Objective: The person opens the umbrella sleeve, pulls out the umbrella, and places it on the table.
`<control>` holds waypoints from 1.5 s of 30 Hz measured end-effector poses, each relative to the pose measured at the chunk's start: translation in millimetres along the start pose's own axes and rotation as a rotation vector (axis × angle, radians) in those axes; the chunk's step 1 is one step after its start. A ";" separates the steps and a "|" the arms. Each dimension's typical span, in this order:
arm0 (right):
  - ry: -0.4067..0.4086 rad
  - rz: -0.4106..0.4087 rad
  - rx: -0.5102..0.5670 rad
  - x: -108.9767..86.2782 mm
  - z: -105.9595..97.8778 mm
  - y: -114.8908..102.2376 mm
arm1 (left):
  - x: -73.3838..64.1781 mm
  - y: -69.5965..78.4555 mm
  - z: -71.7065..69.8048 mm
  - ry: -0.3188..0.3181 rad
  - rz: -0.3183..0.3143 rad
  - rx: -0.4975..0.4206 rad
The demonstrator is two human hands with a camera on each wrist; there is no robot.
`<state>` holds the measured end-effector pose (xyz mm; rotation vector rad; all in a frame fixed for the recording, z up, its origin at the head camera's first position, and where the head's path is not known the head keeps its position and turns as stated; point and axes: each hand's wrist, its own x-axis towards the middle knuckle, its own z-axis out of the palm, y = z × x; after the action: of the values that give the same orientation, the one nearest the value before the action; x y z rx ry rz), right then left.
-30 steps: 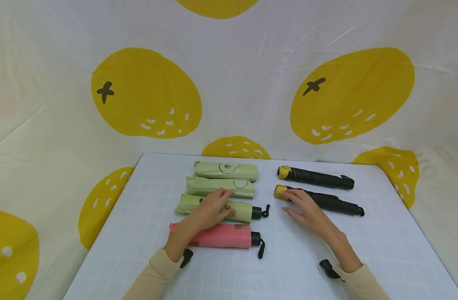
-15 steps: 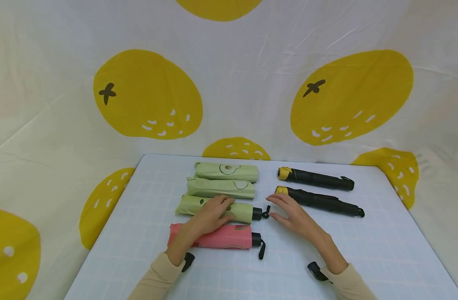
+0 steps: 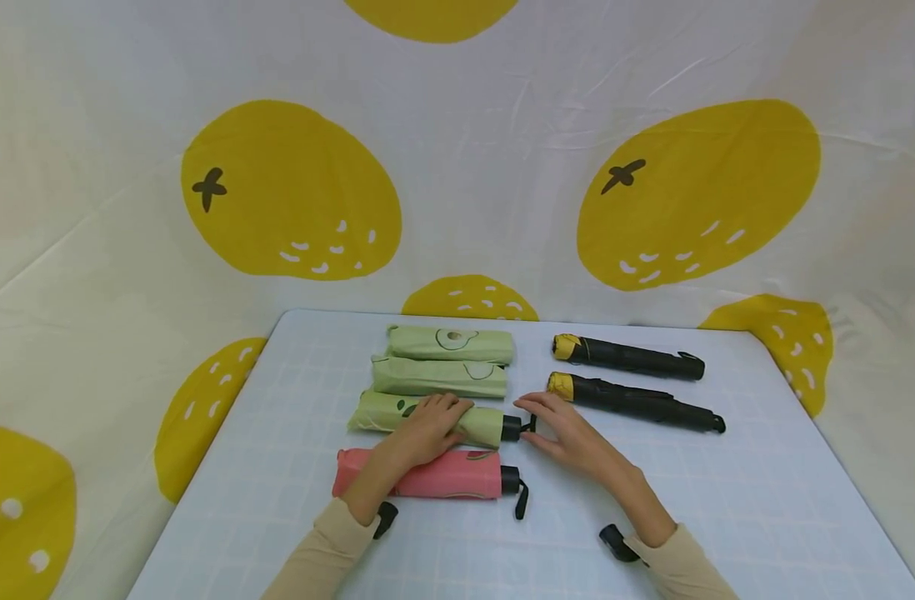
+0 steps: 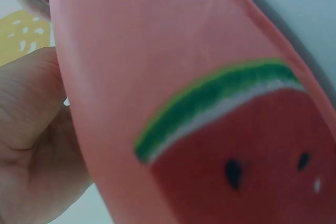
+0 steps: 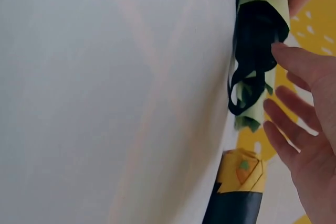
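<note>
Yellow fruit shapes (image 3: 300, 192) mark the pale backdrop (image 3: 495, 183) behind a faintly checked table (image 3: 562, 542), where six folded umbrellas lie in two groups. Under my left hand (image 3: 426, 429) is the nearest green umbrella (image 3: 483, 427), third in its column, its black handle (image 3: 511, 428) pointing to my right. My fingers curl over its body, thumb on the near side; how firmly they hold, I cannot tell. My right hand (image 3: 566, 429) waits at the handle end, thumb and fingers parted around the strap (image 5: 232, 100), with no grip on anything; whether the thumb touches the handle is unclear from the wrist view.

Above my left hand lie the middle green umbrella (image 3: 427, 377) and the far green umbrella (image 3: 420, 343); below it, the pink umbrella (image 3: 461, 475), with my forearm crossing over its left end. Opposite lie the lower black umbrella (image 3: 637, 404) and the upper black umbrella (image 3: 637, 358), both with yellow ends.

Several slips look possible from here. Should my right hand close on the loose strap alone, the handle could swing or twist away. A light hold on the left might let the smooth-looking body roll. Fingers reaching too far could nudge the middle green umbrella out of line, and a dropped forearm could roll the pink one. A careless sweep to the right could knock the lower black umbrella's yellow end.
</note>
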<state>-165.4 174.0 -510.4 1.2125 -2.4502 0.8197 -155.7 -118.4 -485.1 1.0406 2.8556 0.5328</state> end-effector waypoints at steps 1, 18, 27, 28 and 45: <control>-0.005 0.001 0.001 0.9 0.8 -0.6 | 0.1 0.1 0.4 0.004 -0.003 0.005; -0.103 0.059 0.038 15.0 6.4 -12.9 | -1.7 -2.3 -0.9 0.098 0.012 0.035; -0.057 -0.001 0.092 18.4 9.8 -13.7 | -1.0 -0.4 -4.6 0.093 0.024 -0.005; -0.052 -0.007 0.092 18.5 9.5 -13.6 | -0.3 -0.1 -4.9 0.087 0.017 -0.013; 0.003 -0.074 0.095 25.2 -3.3 -14.7 | 7.6 -3.9 -2.2 0.110 0.077 0.084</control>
<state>-168.9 152.9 -490.3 1.3249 -2.3726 0.9254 -164.3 -117.0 -483.9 1.1743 2.9673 0.4942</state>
